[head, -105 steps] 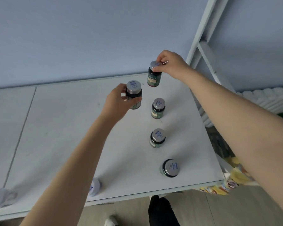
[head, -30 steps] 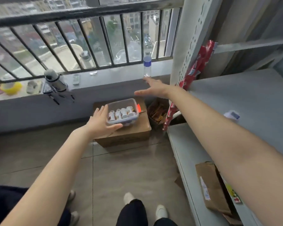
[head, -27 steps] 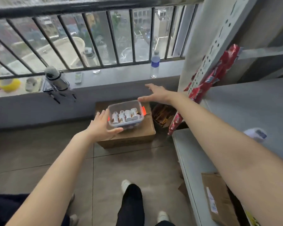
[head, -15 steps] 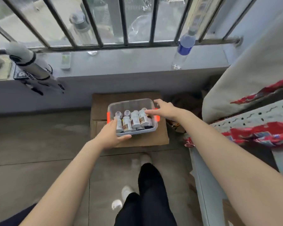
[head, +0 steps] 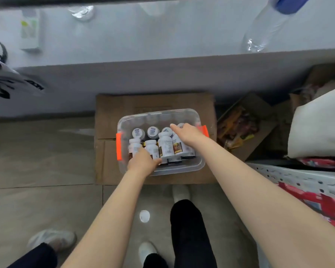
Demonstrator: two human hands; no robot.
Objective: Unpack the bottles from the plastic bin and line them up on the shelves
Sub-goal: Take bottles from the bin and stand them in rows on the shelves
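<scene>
A clear plastic bin [head: 182, 168] with orange handles [head: 119, 146] sits on a cardboard box on the floor. Several white bottles [head: 165, 146] lie in its front half, and dark bottles with grey caps [head: 152, 131] stand behind them. My left hand [head: 142, 162] reaches over the front rim onto the front-left white bottles, its fingers curled down and hidden. My right hand [head: 188, 132] rests on the bottles at the back right, forefinger stretched out. A perforated white shelf upright [head: 298, 176] shows at the right.
The cardboard box [head: 124, 105] stands against a low grey wall with a ledge [head: 162, 39] holding a water bottle [head: 263, 29]. An open carton of snack packs [head: 240, 128] and a white bundle [head: 317, 128] lie to the right. My legs and another person's shoe [head: 52, 240] are below.
I turned from the shelf to the bin and bent down over it. Both hands moved from the bin's sides into it and now lie on the bottles.
</scene>
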